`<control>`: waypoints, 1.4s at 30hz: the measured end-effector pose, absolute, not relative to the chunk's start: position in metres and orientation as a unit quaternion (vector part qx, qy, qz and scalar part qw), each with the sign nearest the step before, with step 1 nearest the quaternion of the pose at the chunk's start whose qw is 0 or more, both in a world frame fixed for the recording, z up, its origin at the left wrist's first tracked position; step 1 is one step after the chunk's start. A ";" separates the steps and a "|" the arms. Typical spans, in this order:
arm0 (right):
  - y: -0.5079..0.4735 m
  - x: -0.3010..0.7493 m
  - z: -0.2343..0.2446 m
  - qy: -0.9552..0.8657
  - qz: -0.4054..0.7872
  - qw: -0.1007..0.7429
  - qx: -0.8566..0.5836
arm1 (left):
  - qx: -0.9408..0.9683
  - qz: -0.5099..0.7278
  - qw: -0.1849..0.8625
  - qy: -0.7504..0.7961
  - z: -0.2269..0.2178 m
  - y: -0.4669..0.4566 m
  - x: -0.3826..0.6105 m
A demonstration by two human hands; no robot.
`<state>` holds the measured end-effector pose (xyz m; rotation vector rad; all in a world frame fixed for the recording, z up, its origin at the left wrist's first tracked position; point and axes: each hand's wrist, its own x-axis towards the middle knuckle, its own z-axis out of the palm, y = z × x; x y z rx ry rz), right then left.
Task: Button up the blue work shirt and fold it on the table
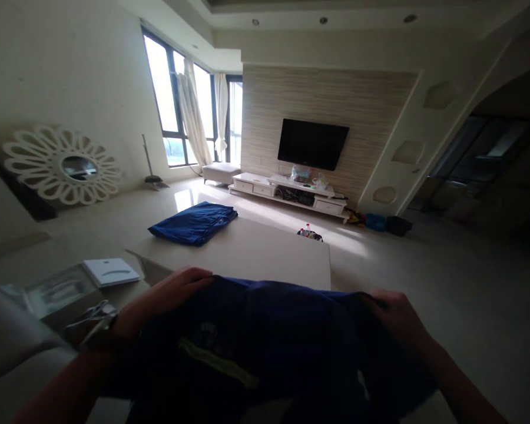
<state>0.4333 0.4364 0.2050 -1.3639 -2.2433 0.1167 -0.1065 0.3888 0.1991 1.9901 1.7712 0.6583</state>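
Gripping the soft, rumpled dark-blue garment (265,341) near you, your left hand (168,294) and right hand (395,318) clamp its top edge — a folded blue cloth (194,222) lies far-left on the smooth pale table (265,253).

Hands: 2, left hand (168,294) & right hand (395,318). Blue textiles: 2, i.e. 1 dark blue garment (265,341) near, gripped by both hands, & 1 folded blue cloth (194,222) far left on the tabletop (256,253). Tabletop: 1. White box (110,271): 1, near left. Flower-frame mirror (64,166): 1, left wall. TV (312,143): 1, far wall, w/ 1 low cabinet (287,191) under it. Curtains (194,118): 2, far windows. Ceiling spotlights (323,20): 3. Wall niches (440,94): 3, right of TV. Broom (150,171): 1. Padded stool (221,172): 1, far. Bottles on floor: too small to count.
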 end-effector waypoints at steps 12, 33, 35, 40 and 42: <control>0.726 0.289 0.195 -0.780 -0.168 0.262 -0.543 | 0.664 0.311 0.023 0.680 0.139 0.669 -0.034; 0.608 0.314 -0.145 -0.628 0.189 0.163 -0.737 | 0.690 0.042 0.112 0.714 -0.109 0.519 -0.018; 0.602 0.316 -0.145 -0.625 0.184 0.180 -0.737 | 0.684 0.019 0.104 0.721 -0.107 0.509 -0.018; 0.582 0.319 -0.143 -0.588 0.173 0.205 -0.763 | 0.657 0.002 0.100 0.747 -0.098 0.493 -0.019; 0.579 0.315 -0.143 -0.557 0.168 0.212 -0.785 | 0.657 0.028 0.097 0.747 -0.090 0.491 -0.018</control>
